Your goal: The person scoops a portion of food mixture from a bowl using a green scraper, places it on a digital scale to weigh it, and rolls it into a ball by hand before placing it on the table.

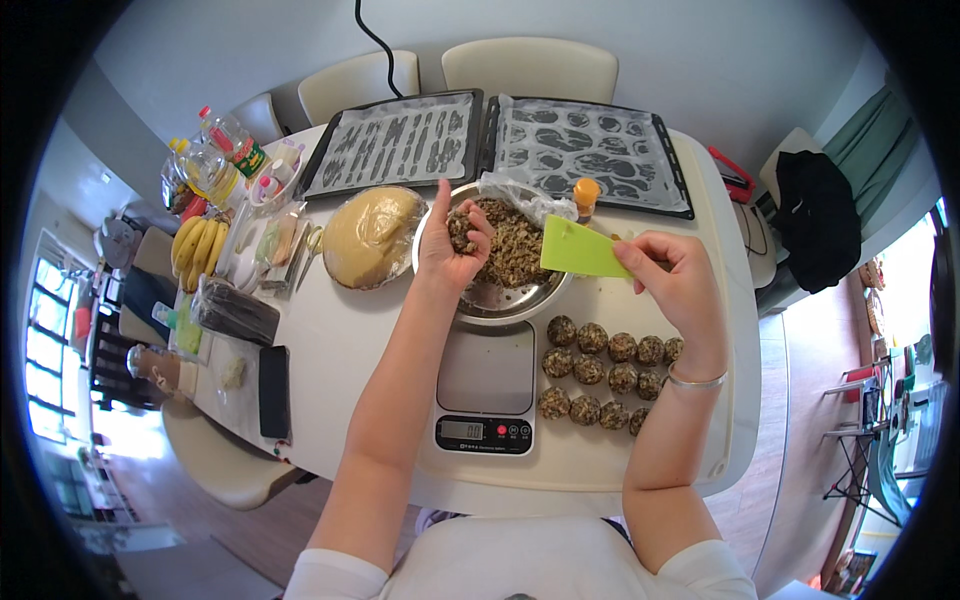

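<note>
Cupped in my left hand (454, 244) is a clump of dark, nutty filling (461, 231), held above the left side of a stainless steel bowl (510, 315). Loose filling (514, 244) of the same kind fills much of the bowl. My right hand (667, 274) pinches the end of a lime-green plastic dough scraper (583, 249) over the bowl's right rim. Below the bowl sits a digital kitchen scale (486, 375) with a bare platform. Several rolled filling balls (589, 369) stand in rows to its right, some hidden behind my right forearm.
Two baking trays (397, 142) (592, 154) lined with paper lie at the back. Dough under plastic wrap (371, 236) is left of the bowl, near scissors (311, 251). Farther left are bananas (199, 247), oil bottles (206, 172) and a phone (274, 391). An orange-capped jar (586, 199) stands behind the scraper.
</note>
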{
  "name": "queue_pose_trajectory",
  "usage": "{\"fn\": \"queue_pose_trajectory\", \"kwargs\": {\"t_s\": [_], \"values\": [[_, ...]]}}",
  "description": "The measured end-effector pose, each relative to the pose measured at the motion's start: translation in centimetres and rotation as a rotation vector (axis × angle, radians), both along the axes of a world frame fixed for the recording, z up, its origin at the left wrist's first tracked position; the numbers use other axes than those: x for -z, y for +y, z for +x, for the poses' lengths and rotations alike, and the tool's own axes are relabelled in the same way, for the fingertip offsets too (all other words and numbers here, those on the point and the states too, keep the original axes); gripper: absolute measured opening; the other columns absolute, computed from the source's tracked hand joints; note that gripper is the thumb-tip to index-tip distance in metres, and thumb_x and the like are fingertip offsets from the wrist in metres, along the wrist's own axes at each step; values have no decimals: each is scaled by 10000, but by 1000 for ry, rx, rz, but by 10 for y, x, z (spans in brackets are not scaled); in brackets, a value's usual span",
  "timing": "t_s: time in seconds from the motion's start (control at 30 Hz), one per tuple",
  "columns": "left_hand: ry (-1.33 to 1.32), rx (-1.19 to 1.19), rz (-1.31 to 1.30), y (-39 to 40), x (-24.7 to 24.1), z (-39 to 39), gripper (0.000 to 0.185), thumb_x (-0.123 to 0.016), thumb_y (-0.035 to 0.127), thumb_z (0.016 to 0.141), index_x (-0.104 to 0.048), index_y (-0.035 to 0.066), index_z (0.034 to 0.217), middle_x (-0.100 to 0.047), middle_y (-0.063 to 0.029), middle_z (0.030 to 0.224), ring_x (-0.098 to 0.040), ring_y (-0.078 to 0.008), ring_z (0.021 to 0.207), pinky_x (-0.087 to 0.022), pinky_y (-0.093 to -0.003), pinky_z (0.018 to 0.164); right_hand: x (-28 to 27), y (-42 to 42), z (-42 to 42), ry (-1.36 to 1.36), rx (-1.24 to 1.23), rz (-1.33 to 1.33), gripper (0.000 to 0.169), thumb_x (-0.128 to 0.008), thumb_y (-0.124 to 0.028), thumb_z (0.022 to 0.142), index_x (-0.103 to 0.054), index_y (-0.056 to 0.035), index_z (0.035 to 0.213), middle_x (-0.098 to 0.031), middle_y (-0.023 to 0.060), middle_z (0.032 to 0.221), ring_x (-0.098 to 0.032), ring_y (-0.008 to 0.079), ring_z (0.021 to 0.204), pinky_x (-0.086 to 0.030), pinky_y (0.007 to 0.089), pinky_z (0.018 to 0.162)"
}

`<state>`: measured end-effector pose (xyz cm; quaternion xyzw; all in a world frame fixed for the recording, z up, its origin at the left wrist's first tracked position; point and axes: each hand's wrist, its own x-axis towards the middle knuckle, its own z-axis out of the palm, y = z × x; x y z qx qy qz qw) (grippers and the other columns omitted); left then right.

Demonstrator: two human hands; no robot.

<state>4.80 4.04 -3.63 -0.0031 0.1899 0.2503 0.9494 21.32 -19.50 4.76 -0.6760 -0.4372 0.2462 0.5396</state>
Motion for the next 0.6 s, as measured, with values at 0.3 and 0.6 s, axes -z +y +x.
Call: {"fn": "queue_pose_trajectory", "kwargs": {"t_s": [0.3, 0.6], "values": [[167, 6, 523, 2, 16, -4, 443, -499, 459, 989, -539, 98, 735, -493, -5, 613, -358, -81, 450, -246, -201, 353, 2, 2, 2, -9, 15, -9, 271, -708, -220, 887, -691, 36, 801, -596, -1, 622, -495, 43, 550, -379, 217, 502], [315, -1, 492, 2, -12, -1, 297, -620, 271, 936, -585, 23, 1094, -668, -103, 974, -676, -228, 823, -585, -315, 606, 4, 3, 6, -30, 41, -28, 277, -706, -225, 888, -687, 36, 799, -597, -1, 620, -496, 46, 546, -386, 217, 510]]}}
